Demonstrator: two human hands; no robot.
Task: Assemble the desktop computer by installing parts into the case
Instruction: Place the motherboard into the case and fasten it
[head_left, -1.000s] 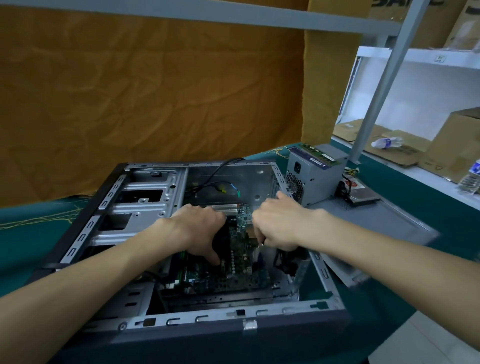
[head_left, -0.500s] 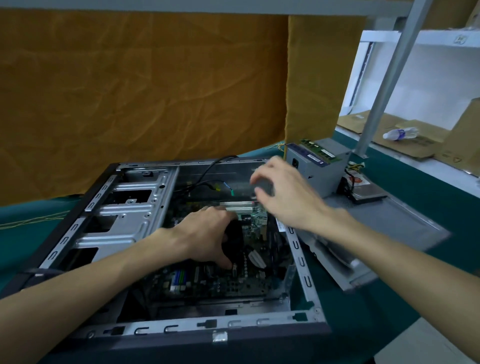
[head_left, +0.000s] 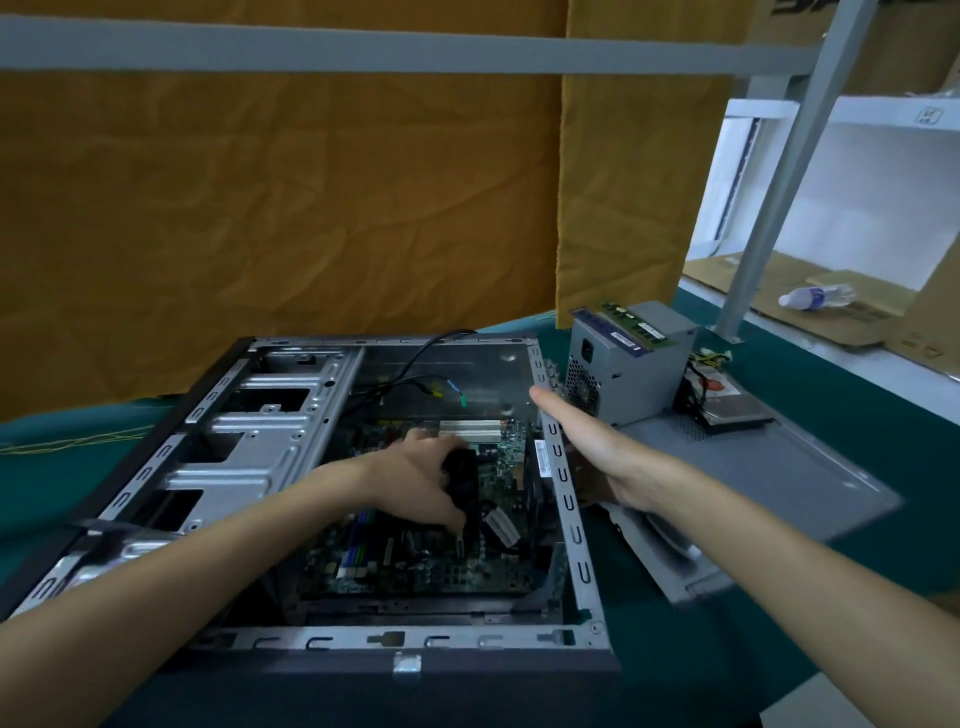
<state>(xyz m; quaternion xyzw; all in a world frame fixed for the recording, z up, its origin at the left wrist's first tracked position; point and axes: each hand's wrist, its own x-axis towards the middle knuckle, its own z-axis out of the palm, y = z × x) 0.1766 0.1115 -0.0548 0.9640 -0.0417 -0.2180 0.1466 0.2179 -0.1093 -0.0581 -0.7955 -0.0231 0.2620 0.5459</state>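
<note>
Since half a second ago the right hand (head_left: 608, 457) has swung out of the open computer case (head_left: 566, 499) and now sits over its right side rail, fingers straight and together, thumb pointing away toward the power supply (head_left: 631, 364); it holds nothing, and whether the palm touches the rail cannot be told. Meanwhile the left hand (head_left: 415, 475) has stayed down inside the case, its fingers curled round a black part (head_left: 464, 475) over the middle of the motherboard (head_left: 415, 561), probably the processor cooler, though the hand hides most of it. As for progress, the motherboard already lies in the case floor, just below and around the left hand, and loose front-panel cables (head_left: 415, 382) trail across the bare metal beyond its fingers. Much seems left to do: the power supply stands outside the case, just beyond the right hand's thumb, with a memory stick (head_left: 634, 323) lying on top of it. A hard drive (head_left: 727, 405) rests past that, on the detached side panel (head_left: 779, 467) lying to the outer side of the right hand. Drive bays (head_left: 249, 436) to the far side of the left forearm look unfilled
</note>
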